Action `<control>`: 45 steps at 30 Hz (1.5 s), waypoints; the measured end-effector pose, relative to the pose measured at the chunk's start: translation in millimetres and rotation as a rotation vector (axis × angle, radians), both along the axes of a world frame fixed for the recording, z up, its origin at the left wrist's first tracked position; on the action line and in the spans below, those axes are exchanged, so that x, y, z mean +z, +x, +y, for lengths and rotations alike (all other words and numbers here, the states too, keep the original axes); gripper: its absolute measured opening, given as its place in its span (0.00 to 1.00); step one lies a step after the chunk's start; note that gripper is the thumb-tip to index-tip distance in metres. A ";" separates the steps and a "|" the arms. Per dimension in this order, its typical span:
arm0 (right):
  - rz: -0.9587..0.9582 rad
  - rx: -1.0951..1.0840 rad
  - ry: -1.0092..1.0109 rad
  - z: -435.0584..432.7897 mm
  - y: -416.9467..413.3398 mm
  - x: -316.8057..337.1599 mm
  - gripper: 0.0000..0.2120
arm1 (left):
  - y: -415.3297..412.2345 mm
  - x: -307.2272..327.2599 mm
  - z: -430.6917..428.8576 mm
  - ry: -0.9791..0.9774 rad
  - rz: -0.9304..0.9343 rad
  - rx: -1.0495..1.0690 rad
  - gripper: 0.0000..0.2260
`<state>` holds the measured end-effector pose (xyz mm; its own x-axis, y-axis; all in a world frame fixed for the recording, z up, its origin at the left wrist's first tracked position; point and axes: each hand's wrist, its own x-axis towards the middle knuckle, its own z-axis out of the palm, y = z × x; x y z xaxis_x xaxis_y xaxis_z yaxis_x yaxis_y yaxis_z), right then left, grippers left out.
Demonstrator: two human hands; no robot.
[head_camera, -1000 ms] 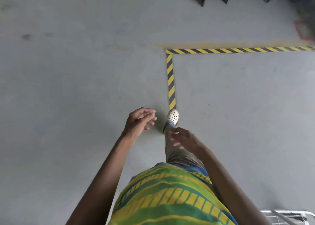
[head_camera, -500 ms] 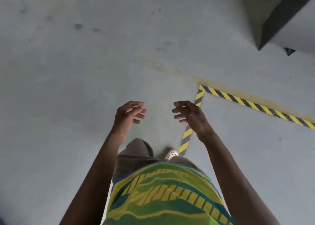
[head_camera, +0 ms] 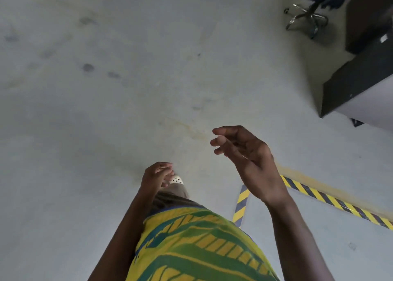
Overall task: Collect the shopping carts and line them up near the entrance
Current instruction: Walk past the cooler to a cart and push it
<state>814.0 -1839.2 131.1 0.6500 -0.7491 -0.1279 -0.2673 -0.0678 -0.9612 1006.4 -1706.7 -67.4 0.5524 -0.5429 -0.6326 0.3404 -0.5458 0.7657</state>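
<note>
No shopping cart shows in this view, so where the carts stand cannot be told. As a judgement, a cart is a stiff wire frame on castors, light to roll but prone to drift, and best held by the rear push bar with 2 hands spread apart. The left hand (head_camera: 158,177) hangs low, fingers loosely curled, holding nothing. The right hand (head_camera: 246,157) is raised higher, relaxed and also empty. A pale shoe (head_camera: 177,179) shows beside the left hand on the concrete floor (head_camera: 106,121). Striped tape (head_camera: 319,193) runs at the right. An office chair (head_camera: 308,16) and a dark counter (head_camera: 357,78) stand well apart, upper right.
</note>
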 end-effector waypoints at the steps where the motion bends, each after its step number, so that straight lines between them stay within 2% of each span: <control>1: 0.001 -0.008 -0.027 -21.2 20.6 7.9 0.07 | 26.0 6.2 -23.6 -0.004 -0.012 -0.018 0.05; 4: -0.002 -0.036 -0.055 -80.1 77.8 20.1 0.07 | 97.1 34.4 -84.8 -0.045 -0.069 -0.069 0.04; 8: 0.027 -0.060 -0.005 -141.0 138.5 -1.2 0.07 | 170.9 65.5 -154.2 -0.110 -0.106 -0.100 0.04; 15: 0.310 0.043 0.166 -272.5 241.7 -139.9 0.08 | 273.9 73.3 -269.1 -0.192 -0.135 -0.075 0.06; 19: 0.425 0.059 0.198 -349.9 303.5 -188.7 0.07 | 335.4 86.7 -337.8 -0.217 -0.170 -0.067 0.06; 23: 0.467 0.098 0.204 -435.3 385.4 -190.3 0.06 | 399.8 126.6 -412.0 -0.276 -0.201 -0.002 0.07; 29: 0.446 0.172 0.154 -564.7 508.4 -153.1 0.05 | 486.7 180.9 -502.8 -0.436 -0.303 0.028 0.08; 31: 0.429 0.212 0.176 -597.8 549.2 -145.1 0.06 | 517.4 172.1 -532.8 -0.418 -0.309 0.048 0.08; 36: 0.359 0.257 0.201 -674.5 647.8 -137.4 0.07 | 604.2 102.1 -616.1 -0.263 -0.166 0.101 0.08; 41: 0.289 0.236 0.141 -765.0 760.1 -121.3 0.06 | 722.4 38.6 -705.9 -0.150 -0.087 0.043 0.05; 45: 0.227 0.188 0.054 -838.8 853.0 -81.4 0.06 | 831.2 25.3 -792.6 -0.102 -0.086 -0.005 0.06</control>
<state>1666.9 -2678.0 49.7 0.7267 -0.6067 -0.3222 -0.4631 -0.0862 -0.8821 1837.6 -2499.3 -42.1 0.5993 -0.6050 -0.5242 0.2683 -0.4652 0.8436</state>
